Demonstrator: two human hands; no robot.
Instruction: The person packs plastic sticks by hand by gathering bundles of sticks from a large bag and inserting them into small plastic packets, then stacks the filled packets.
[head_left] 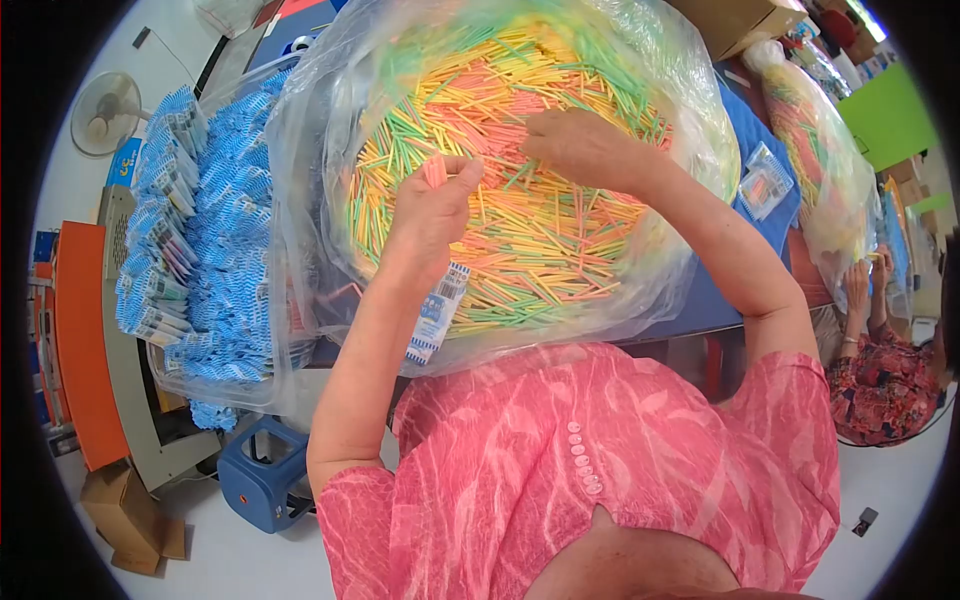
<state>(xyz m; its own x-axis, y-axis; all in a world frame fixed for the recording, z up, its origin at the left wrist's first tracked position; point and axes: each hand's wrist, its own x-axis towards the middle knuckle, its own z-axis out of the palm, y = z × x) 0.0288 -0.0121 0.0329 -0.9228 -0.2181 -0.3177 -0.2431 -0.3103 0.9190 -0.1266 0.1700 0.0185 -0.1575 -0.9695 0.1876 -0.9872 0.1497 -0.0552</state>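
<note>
A large clear plastic bag [310,130] lies open, full of thin yellow, green, orange and pink sticks [530,270]. Over its left part is my left hand [435,205], closed round a few pink sticks [435,171] whose ends show at the fingers. A blue and white printed packet [438,312] hangs below that hand, beside the wrist. My right hand [575,145] reaches onto the sticks at the upper middle, its fingers bent down and pressed together; what they hold, if anything, is hidden.
Many blue and white packets [232,230] fill a clear container on the left. A blue stool [262,478], a fan [105,112] and a cardboard box [122,510] stand further left. At right are a filled packet [765,183], another stick bag [815,170] and a co-worker [885,385].
</note>
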